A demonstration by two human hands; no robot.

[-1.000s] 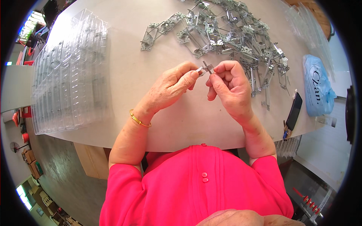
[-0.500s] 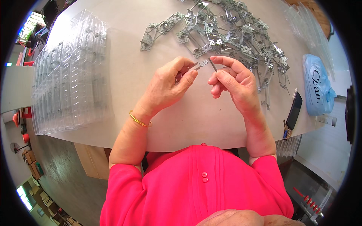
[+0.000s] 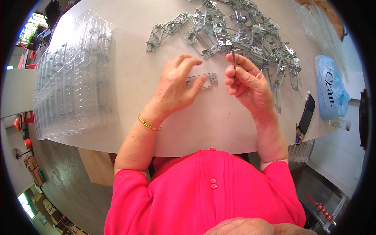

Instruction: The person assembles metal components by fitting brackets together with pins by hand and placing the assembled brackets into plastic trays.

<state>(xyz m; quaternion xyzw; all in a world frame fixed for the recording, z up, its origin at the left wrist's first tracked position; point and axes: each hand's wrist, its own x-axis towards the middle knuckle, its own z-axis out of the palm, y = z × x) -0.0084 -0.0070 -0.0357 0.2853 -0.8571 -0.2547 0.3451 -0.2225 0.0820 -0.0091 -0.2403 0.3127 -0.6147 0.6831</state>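
My left hand [image 3: 174, 83] is open, its thumb and forefinger apart, over a flat metal bracket with thin wire arms [image 3: 214, 79]. That bracket appears to lie on the table, and my thumb hides part of it. Between the thumb and fingers of my right hand [image 3: 249, 78] is a slim dark metal tool [image 3: 234, 58], held upright; its exact kind I cannot make out. Just beyond both hands spreads a tangled pile of similar silvery brackets [image 3: 239, 33].
Stacked clear plastic trays [image 3: 74, 78] stand at the left of the pale table [image 3: 188, 133]. On the right are a blue plastic bag [image 3: 331, 92], a dark phone [image 3: 306, 113] with keys by it, and more clear plastic sheets [image 3: 323, 35] at the far right.
My left hand has let go of the metal bracket, opened and drawn slightly back. My right hand has moved a little right, turning the slim tool more upright.
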